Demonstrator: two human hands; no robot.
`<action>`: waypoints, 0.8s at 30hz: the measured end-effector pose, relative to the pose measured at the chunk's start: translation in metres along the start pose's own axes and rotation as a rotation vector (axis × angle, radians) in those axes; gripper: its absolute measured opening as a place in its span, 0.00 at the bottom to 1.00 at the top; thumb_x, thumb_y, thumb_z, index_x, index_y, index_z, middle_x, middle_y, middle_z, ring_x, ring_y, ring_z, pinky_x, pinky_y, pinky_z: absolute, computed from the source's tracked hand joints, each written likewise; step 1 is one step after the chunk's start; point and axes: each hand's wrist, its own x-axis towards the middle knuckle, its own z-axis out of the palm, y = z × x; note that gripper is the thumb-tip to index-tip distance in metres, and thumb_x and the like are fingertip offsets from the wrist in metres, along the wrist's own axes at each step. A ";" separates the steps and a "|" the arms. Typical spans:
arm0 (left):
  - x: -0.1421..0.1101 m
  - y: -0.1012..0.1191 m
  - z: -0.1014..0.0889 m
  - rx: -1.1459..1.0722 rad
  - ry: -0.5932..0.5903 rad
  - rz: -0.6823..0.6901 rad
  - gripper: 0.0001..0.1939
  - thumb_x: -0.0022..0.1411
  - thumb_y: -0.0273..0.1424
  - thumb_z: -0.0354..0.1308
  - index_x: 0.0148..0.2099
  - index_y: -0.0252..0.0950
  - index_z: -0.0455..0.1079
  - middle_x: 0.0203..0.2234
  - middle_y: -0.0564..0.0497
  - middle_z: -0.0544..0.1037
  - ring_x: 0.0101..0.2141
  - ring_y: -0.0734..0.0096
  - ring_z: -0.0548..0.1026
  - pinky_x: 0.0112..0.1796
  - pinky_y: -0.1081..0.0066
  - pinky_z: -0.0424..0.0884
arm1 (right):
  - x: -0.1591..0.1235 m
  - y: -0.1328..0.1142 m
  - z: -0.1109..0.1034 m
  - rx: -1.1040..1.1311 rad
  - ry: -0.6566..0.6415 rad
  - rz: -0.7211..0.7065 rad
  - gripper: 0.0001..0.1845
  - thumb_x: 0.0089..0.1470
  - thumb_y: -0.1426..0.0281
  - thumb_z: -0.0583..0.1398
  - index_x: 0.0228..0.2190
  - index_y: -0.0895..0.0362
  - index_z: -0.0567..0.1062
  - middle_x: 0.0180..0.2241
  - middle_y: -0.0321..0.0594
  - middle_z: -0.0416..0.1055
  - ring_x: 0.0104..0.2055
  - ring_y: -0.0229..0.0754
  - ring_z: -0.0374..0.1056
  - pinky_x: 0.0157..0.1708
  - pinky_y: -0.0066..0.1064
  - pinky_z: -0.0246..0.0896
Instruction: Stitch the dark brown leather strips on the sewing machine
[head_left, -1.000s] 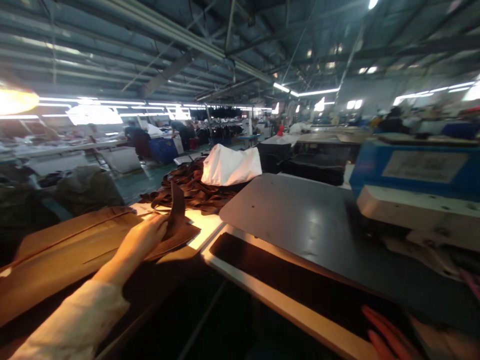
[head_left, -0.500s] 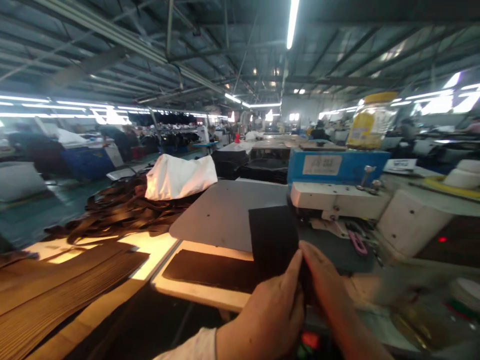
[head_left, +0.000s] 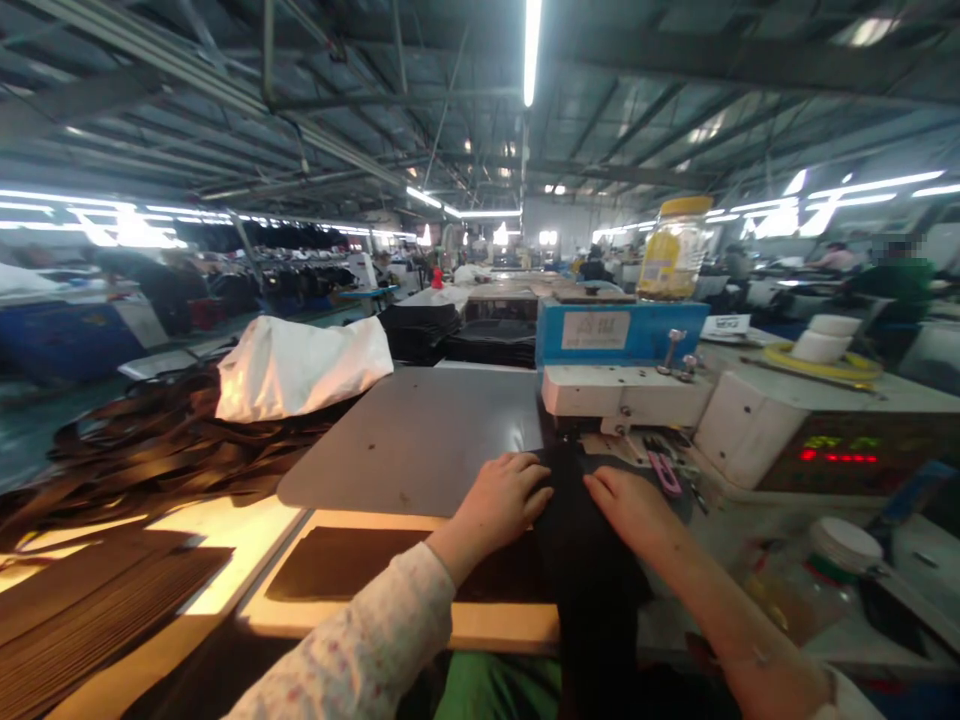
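A black fabric piece [head_left: 596,570] hangs from the machine bed over the table's front edge, with its far end under the white sewing machine head [head_left: 619,390]. My left hand [head_left: 504,500] has its fingers curled over the piece's left edge. On the opposite edge my right hand [head_left: 630,508] pinches the fabric, thumb and fingers close together. Pink-handled snips [head_left: 664,472] lie just right of the needle area. A grey metal plate [head_left: 420,425] extends left of the machine. Another dark fabric strip [head_left: 397,565] lies flat in front of that plate.
At the left are a stack of brown fabric pieces [head_left: 112,610], a heap of dark straps [head_left: 165,440] and a white cloth [head_left: 307,365]. A control box with a lit display [head_left: 840,450], a capped jar [head_left: 832,570] and a yellow-lidded jar [head_left: 675,250] stand on the right.
My left hand has left the brown stack and come right to the machine. The black piece, upright between both hands half a second ago, now lies on the machine bed. The view has turned right.
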 end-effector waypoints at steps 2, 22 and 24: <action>0.005 -0.008 0.011 -0.002 0.003 0.016 0.14 0.60 0.37 0.49 0.45 0.37 0.65 0.44 0.48 0.70 0.45 0.65 0.66 0.45 0.65 0.64 | 0.004 -0.003 -0.002 -0.023 -0.003 0.022 0.16 0.55 0.66 0.47 0.24 0.55 0.71 0.25 0.39 0.72 0.29 0.39 0.67 0.27 0.28 0.50; 0.020 -0.010 0.019 -0.014 0.017 0.085 0.15 0.60 0.36 0.50 0.47 0.34 0.66 0.44 0.47 0.70 0.45 0.65 0.66 0.48 0.67 0.62 | 0.043 -0.006 0.011 0.198 0.102 0.061 0.19 0.50 0.67 0.55 0.42 0.64 0.72 0.41 0.49 0.72 0.43 0.43 0.68 0.42 0.30 0.60; 0.020 -0.010 0.020 -0.020 0.016 0.083 0.15 0.60 0.36 0.49 0.47 0.35 0.65 0.44 0.47 0.70 0.45 0.65 0.66 0.47 0.67 0.62 | 0.044 -0.004 0.012 0.213 0.098 0.079 0.19 0.49 0.67 0.56 0.42 0.64 0.72 0.41 0.49 0.72 0.43 0.43 0.68 0.42 0.30 0.60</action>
